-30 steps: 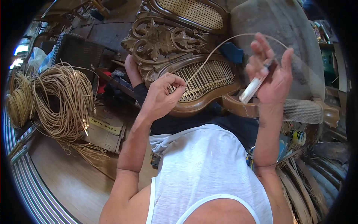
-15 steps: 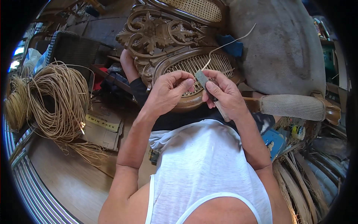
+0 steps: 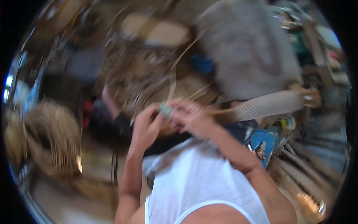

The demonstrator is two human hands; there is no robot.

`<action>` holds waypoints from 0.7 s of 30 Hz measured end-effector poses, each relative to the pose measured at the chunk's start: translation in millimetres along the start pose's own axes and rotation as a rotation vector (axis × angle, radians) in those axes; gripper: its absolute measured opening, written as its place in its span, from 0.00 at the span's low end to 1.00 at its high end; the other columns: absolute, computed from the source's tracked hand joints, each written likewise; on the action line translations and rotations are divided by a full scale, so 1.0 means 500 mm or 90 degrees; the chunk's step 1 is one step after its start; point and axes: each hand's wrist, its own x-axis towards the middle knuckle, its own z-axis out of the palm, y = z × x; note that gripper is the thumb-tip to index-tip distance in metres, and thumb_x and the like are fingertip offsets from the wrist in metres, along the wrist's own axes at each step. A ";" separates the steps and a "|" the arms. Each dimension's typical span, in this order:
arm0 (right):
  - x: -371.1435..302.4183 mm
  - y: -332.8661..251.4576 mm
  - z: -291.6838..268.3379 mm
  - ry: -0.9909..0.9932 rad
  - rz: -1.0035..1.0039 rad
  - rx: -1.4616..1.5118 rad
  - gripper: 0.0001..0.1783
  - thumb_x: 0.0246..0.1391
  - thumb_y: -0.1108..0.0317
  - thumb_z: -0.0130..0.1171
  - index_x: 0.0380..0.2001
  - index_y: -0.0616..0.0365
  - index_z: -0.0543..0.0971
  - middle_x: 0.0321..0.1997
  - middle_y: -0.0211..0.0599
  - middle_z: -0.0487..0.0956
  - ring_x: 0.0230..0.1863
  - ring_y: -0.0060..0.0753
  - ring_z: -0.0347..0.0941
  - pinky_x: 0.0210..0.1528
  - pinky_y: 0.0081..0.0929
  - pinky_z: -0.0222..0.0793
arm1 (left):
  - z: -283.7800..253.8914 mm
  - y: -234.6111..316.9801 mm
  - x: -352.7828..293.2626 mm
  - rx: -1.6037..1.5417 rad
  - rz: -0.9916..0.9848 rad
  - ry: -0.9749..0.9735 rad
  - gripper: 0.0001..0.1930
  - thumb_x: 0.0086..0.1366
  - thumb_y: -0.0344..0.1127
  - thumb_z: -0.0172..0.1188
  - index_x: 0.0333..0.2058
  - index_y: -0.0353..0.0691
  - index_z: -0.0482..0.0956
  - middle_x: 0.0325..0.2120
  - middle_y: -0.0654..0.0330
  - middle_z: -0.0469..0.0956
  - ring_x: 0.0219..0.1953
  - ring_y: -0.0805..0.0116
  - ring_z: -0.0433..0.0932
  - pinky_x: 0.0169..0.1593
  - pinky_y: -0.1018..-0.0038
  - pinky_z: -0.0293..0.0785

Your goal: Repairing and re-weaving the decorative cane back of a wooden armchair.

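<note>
The view is smeared by motion. In my right hand (image 3: 192,115) is a short tool with a grey-green blocky head (image 3: 165,108); the earlier frame shows its pale handle below the fist. A pale cane strand (image 3: 173,72) rises from the tool's head and curves up to the right. My left hand (image 3: 146,125) is curled beside the head, thumb and fingers close together; what they pinch is too blurred to make out. Beyond both hands lies a carved brown wooden chair frame (image 3: 126,69) with a woven cane panel (image 3: 158,31) at its far end.
A big coil of cane (image 3: 52,134) lies at the left. To the right are a worn grey cushion (image 3: 244,48), a ribbed padded armrest (image 3: 270,105), a blue tray (image 3: 263,140) and long strips of wood (image 3: 304,173). Another person's forearm (image 3: 110,99) reaches beside the chair frame.
The view has swung, so the scene sits further left and is blurred. My hands have come closer together, with the tool's head now against the left fingers.
</note>
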 end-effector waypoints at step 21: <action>-0.108 -0.048 -0.040 0.083 -0.231 -0.198 0.13 0.66 0.61 0.67 0.45 0.59 0.85 0.38 0.25 0.84 0.41 0.12 0.74 0.45 0.19 0.71 | 0.096 0.044 -0.012 -0.156 0.112 -0.107 0.07 0.75 0.32 0.61 0.41 0.32 0.80 0.26 0.67 0.79 0.27 0.82 0.72 0.33 0.83 0.69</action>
